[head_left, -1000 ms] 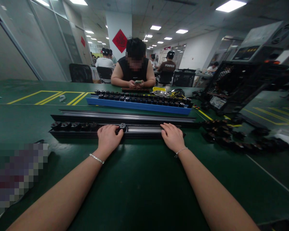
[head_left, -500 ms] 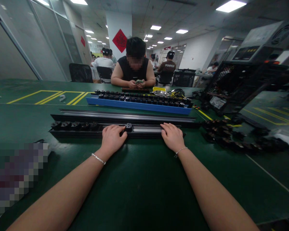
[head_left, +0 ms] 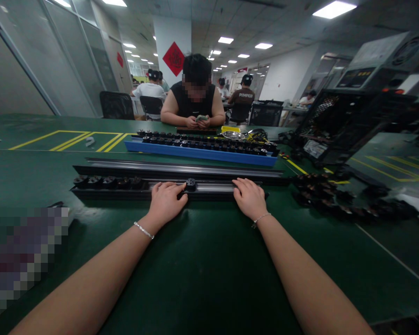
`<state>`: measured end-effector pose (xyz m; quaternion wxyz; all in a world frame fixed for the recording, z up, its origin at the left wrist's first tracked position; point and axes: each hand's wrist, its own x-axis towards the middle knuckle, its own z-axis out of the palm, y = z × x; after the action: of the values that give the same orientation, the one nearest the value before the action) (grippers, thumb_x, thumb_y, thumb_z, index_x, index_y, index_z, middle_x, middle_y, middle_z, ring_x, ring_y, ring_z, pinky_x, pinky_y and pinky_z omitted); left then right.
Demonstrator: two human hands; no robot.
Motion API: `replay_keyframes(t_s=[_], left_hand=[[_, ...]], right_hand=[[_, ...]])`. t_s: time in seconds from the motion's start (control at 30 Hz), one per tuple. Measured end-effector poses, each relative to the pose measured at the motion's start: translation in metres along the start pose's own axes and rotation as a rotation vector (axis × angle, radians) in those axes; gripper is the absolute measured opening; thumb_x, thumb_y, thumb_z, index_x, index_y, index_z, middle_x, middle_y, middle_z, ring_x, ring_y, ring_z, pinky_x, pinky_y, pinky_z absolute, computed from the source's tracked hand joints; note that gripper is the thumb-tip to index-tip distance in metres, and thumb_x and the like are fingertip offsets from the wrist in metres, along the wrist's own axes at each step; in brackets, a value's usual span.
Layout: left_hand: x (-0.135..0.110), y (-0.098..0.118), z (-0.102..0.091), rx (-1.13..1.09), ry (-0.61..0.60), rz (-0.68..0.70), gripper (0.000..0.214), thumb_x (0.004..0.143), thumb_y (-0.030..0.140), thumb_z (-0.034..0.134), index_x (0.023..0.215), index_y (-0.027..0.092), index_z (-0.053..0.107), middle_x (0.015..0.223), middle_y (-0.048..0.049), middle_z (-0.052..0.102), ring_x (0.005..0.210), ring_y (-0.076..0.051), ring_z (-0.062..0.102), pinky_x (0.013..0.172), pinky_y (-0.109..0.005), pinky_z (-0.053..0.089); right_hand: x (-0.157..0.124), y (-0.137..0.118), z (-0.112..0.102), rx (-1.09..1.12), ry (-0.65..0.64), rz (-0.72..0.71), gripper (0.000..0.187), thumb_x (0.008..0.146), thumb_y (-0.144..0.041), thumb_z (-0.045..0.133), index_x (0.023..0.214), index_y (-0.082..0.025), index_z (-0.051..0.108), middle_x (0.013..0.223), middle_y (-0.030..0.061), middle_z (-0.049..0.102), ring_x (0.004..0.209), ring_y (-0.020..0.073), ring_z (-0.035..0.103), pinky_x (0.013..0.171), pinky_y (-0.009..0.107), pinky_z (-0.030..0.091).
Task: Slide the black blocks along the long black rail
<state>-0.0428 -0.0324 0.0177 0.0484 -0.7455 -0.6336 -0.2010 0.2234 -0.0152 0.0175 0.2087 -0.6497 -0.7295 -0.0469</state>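
Note:
A long black metal rail [head_left: 209,197] lies crosswise on the table in front of me, its channel partly shiny. My left hand [head_left: 167,201] rests over the rail, fingers stretched forward and thumb apart, with the index fingertip against the left side of a single black socket module [head_left: 191,184] in the channel. Farther right, my right hand [head_left: 249,197] grips the rail, fingers over its far edge and thumb on the near side. Several similar black modules [head_left: 109,182] sit in a row at the rail's left end.
Behind lies a second black rail [head_left: 181,166], then a blue rail [head_left: 200,153] with rows of black parts. Loose black parts [head_left: 335,195] are heaped at right, near a dark computer case [head_left: 335,123]. Across the green table [head_left: 209,265] a person [head_left: 195,100] holds a phone.
The single socket module has slid slightly right along the rail, and my left hand has moved right with it. My right hand stays in nearly the same place.

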Motion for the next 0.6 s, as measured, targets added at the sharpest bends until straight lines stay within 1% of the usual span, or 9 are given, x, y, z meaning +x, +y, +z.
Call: replay_keyframes(t_s=[0.27, 0.5, 0.6], left_hand=[[-0.0009, 0.0013, 0.001, 0.006, -0.022, 0.028, 0.044, 0.084, 0.042, 0.041, 0.121, 0.026, 0.059, 0.114, -0.0064, 0.066, 0.115, -0.024, 0.051, 0.104, -0.048, 0.023], [-0.0027, 0.003, 0.0015, 0.029, -0.055, 0.113, 0.049, 0.085, 0.044, 0.039, 0.128, 0.025, 0.051, 0.116, -0.0071, 0.064, 0.117, -0.025, 0.048, 0.104, -0.05, 0.021], [-0.0035, 0.0035, 0.0017, 0.03, -0.058, 0.128, 0.05, 0.084, 0.045, 0.04, 0.13, 0.025, 0.049, 0.116, -0.0067, 0.063, 0.115, -0.026, 0.049, 0.105, -0.051, 0.02]], right_hand=[[0.0001, 0.0006, 0.0014, 0.002, 0.004, -0.003, 0.04, 0.088, -0.032, 0.036, 0.122, -0.027, 0.057, 0.133, 0.0019, 0.052, 0.125, 0.0233, 0.04, 0.1, 0.046, 0.032], [-0.0001, 0.0008, 0.0023, 0.003, 0.014, -0.007, 0.04, 0.088, -0.031, 0.036, 0.121, -0.026, 0.058, 0.132, 0.0024, 0.053, 0.125, 0.023, 0.041, 0.099, 0.046, 0.033], [-0.0006, -0.0001, 0.0038, 0.009, 0.04, -0.012, 0.039, 0.088, -0.03, 0.036, 0.119, -0.025, 0.059, 0.131, 0.003, 0.054, 0.125, 0.0236, 0.041, 0.102, 0.048, 0.03]])
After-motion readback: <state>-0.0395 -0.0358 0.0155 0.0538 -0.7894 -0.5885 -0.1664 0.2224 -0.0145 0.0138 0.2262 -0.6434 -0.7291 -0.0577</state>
